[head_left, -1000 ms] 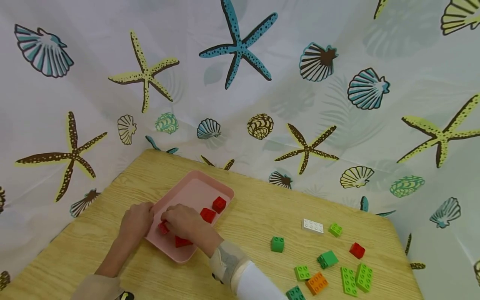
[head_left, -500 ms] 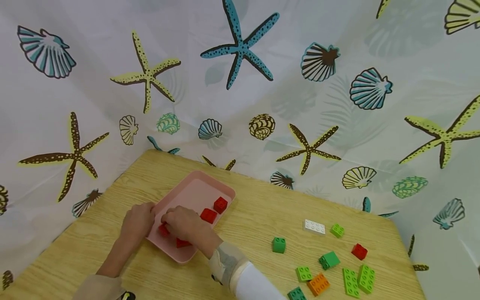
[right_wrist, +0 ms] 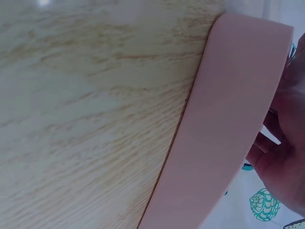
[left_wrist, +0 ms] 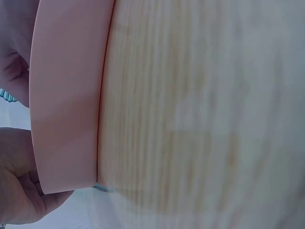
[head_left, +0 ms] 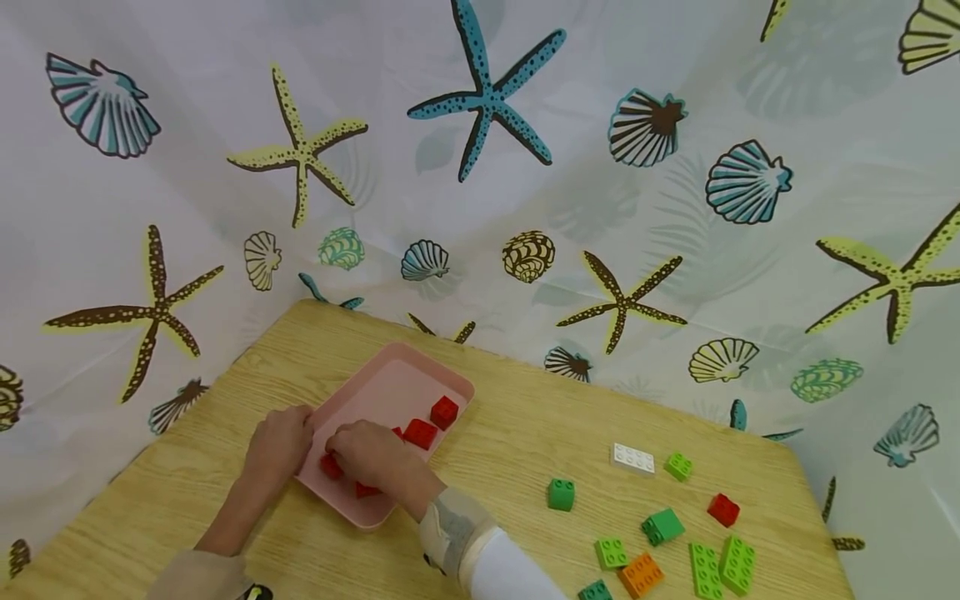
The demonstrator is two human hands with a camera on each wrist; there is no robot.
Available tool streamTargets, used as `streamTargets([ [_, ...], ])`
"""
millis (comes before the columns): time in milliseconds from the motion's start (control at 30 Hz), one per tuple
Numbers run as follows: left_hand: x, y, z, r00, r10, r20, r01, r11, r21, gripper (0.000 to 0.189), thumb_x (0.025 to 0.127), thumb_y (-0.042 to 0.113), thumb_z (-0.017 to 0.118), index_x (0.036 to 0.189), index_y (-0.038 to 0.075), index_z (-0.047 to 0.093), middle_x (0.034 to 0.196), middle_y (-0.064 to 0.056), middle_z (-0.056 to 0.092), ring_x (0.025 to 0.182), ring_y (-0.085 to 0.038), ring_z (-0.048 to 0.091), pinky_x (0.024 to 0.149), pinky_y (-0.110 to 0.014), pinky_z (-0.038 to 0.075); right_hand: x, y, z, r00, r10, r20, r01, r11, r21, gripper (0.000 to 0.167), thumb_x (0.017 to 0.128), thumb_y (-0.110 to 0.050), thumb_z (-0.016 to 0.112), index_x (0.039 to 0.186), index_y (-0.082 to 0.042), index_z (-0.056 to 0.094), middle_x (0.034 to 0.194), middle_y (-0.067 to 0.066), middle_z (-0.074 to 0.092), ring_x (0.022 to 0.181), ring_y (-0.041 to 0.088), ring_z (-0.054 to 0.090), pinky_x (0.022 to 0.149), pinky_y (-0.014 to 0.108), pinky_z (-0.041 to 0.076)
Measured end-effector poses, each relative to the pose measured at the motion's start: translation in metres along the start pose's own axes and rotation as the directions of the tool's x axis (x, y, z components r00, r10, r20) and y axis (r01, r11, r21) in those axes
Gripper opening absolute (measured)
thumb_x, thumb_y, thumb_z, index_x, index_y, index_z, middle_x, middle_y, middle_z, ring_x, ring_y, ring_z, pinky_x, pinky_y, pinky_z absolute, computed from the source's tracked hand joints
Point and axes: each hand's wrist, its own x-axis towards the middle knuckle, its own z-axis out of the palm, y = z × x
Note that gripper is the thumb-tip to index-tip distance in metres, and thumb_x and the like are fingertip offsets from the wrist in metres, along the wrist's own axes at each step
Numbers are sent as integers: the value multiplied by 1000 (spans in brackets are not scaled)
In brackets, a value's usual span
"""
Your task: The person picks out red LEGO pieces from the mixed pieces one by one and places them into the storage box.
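At the lower left of the head view, the left hand point(head_left: 276, 443) holds the pink tray point(head_left: 390, 385) by its rim. The right hand point(head_left: 369, 452) pinches a red brick point(head_left: 330, 466) inside it. Best to keep the tray steady and press the brick straight down.

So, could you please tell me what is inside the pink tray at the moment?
Red bricks: two lie clear in the pink tray, at and. More red shows around the right hand, which covers any others.
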Motion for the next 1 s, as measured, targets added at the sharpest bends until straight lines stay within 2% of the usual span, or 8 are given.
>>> streamTargets([
  [100, 0, 1, 0, 1000, -10, 16, 10, 1000, -5, 15, 95, 1, 57, 82, 0, 65, 66, -10, 59, 56, -24, 55, 49, -41, 45, -1, 1, 1, 1000, 6, 7, -6, 1000, 21, 17, 102, -20, 57, 104, -23, 73, 84, -10, 57, 71, 5, 49, 66, 13, 42],
  [233, 0, 2, -1, 999, -26, 30, 26, 1000, -8, 17, 96, 1, 57, 80, 2, 63, 65, -8, 58, 56, -23, 53, 48, -40, 44, -3, 3, 1, 1000, 12, -21, -11, 998, 60, 19, 103, -20, 55, 106, -24, 73, 89, -12, 60, 76, 3, 53, 72, 14, 45],
  [367, 0, 2, -1, 999, -21, 29, 22, 1000, -11, 16, 95, 1, 58, 81, 1, 65, 67, -11, 60, 58, -24, 56, 49, -41, 45, -6, 8, 1, 998, 30, -60, -25, 995, 92, 22, 103, -23, 56, 117, -24, 73, 107, -15, 66, 96, 1, 60, 84, 17, 47],
  [500, 0, 1, 0, 1000, -13, 21, 13, 1000, -2, 14, 95, 1, 59, 82, 0, 66, 69, -13, 62, 58, -26, 58, 50, -42, 46, -11, 12, -2, 994, 23, -104, -14, 996, 87, 25, 102, -26, 59, 123, -22, 71, 120, -12, 66, 112, 3, 59, 92, 18, 46],
  [700, 1, 0, 1, 1000, -19, 12, 19, 1000, 8, 14, 95, 1, 59, 83, 0, 66, 70, -14, 63, 58, -28, 59, 50, -44, 47, -24, 15, -19, 987, -18, -157, 36, 993, 111, 24, 101, -24, 61, 122, -17, 71, 120, -8, 67, 114, 7, 59, 93, 18, 45],
  [1000, 1, 2, 0, 999, -30, 34, 30, 1000, 2, 12, 95, 2, 58, 89, -2, 68, 71, -14, 64, 60, -27, 59, 52, -45, 48, -50, 30, -42, 992, 29, -120, -7, 983, 182, 22, 101, -23, 62, 119, -15, 71, 115, -6, 68, 109, 9, 61, 92, 19, 45],
])
